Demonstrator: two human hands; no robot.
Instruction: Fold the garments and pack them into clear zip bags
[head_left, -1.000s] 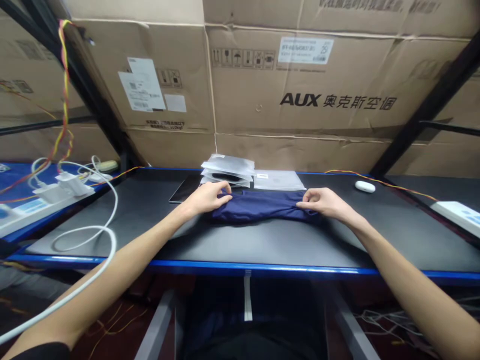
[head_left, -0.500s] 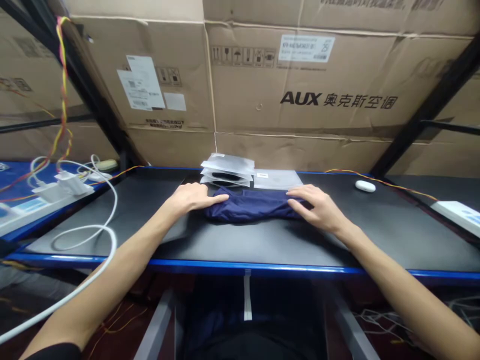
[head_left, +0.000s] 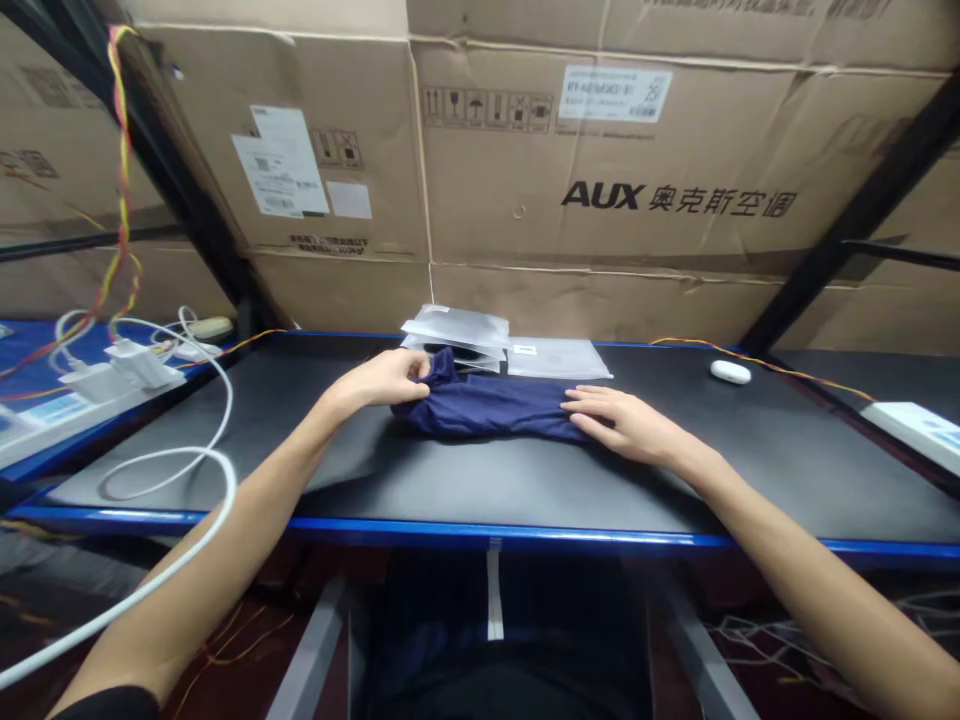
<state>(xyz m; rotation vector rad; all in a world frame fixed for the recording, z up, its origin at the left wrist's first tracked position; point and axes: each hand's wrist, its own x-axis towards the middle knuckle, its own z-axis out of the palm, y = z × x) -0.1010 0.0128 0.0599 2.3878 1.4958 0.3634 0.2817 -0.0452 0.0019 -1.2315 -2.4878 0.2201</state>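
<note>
A dark blue cloth, folded into a long strip, lies across the middle of the black tabletop. At its left end my left hand pinches a raised bit of the fabric between thumb and fingers. My right hand rests on the right end, palm down, with its fingers stretched out. Right behind the cloth are a stack of clear plastic sleeves and a flat translucent bag with a small white label.
White power strips lie at the left and right. A white cable loops over the left front edge. A small white case sits at the back right. Large cardboard boxes stand behind the table.
My left hand has gone from lying on the cloth to gripping it, and the left end is lifted and bunched. The right hand has shifted slightly left, fingers flatter.
</note>
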